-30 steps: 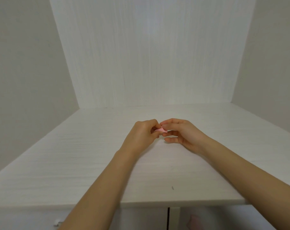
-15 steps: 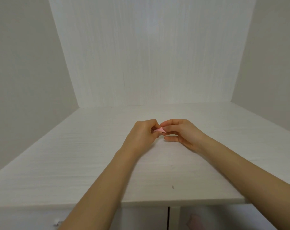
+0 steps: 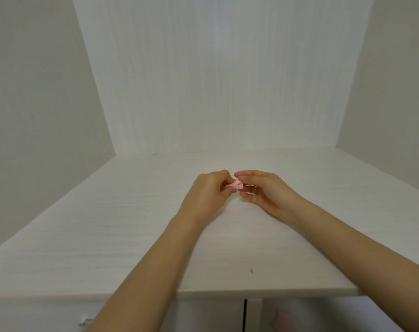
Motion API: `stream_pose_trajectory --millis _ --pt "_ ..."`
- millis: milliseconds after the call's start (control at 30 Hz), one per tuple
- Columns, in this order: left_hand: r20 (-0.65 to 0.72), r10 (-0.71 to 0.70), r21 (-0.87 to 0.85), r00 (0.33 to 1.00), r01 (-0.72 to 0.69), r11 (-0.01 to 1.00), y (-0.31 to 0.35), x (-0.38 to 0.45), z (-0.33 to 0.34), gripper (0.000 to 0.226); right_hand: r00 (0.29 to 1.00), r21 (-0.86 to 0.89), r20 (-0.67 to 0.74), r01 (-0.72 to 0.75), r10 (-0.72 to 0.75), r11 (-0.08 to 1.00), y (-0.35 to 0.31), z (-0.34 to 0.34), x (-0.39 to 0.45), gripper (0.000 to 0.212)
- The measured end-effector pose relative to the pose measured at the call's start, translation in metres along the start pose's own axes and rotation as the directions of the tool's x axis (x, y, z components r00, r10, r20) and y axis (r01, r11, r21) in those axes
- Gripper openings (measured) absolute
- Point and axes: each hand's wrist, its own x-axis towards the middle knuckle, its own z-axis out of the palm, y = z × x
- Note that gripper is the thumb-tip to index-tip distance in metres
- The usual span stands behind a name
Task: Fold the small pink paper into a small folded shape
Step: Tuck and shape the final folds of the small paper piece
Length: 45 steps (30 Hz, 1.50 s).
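A tiny piece of pink paper [image 3: 235, 184], folded small, is held just above the white table [image 3: 107, 231] between my two hands. My left hand [image 3: 207, 196] has its fingers curled and pinches the paper's left end. My right hand [image 3: 266, 190] pinches the right end between thumb and forefinger, with its other fingers loosely bent below. Most of the paper is hidden by the fingertips.
White panels wall the table at the back [image 3: 215, 80] and on both sides. A small dark mark [image 3: 251, 271] lies near the table's front edge. Below the edge are white cabinet fronts and a small pale fitting [image 3: 84, 320] at the lower left.
More of the pink paper now shows between my fingertips, and my right hand's lower fingers have spread slightly. Both hands stay in the same spot.
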Motion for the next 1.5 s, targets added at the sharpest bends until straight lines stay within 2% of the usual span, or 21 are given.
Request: stream_pose_trajectory --millis 233,600,833,1000,1100,1300,1500 --pt "-0.018 0.008 -0.019 1.0 -0.008 1.0 -0.0015 0.0 0.0002 0.01 0.993 0.025 0.046 -0.112 0.111 0.993 -0.0014 -0.0002 -0.0007 0.014" --pt "0.012 0.002 0.01 1.0 -0.002 1.0 -0.0011 -0.0007 0.0002 0.013 0.999 -0.112 0.019 -0.041 0.043 0.993 0.0011 -0.0021 0.0008 0.02" --pt "-0.093 0.046 -0.072 0.995 -0.053 0.996 0.004 -0.0013 -0.0039 0.012 0.994 0.144 0.073 -0.088 0.078 0.986 -0.0061 0.0031 -0.0051 0.014" --pt "-0.123 0.075 -0.071 0.99 -0.084 0.994 0.0046 -0.0018 -0.004 0.007 0.989 0.221 0.088 -0.134 0.117 0.966 -0.0071 0.0044 -0.0049 0.021" --pt "-0.121 0.077 -0.043 0.99 -0.082 0.996 0.0033 -0.0022 -0.0038 0.013 0.991 0.169 0.093 -0.111 0.096 0.979 -0.0066 0.0037 -0.0037 0.025" --pt "-0.074 0.07 0.015 0.995 -0.069 0.998 0.0019 -0.0014 -0.0025 0.023 0.999 -0.096 0.046 0.034 -0.029 0.995 -0.0035 0.0024 -0.0026 0.023" --pt "-0.034 0.064 0.075 0.997 -0.061 0.995 -0.0011 -0.0003 0.0015 0.017 1.0 -0.194 0.001 0.013 -0.013 0.981 -0.0022 0.0016 -0.0026 0.021"
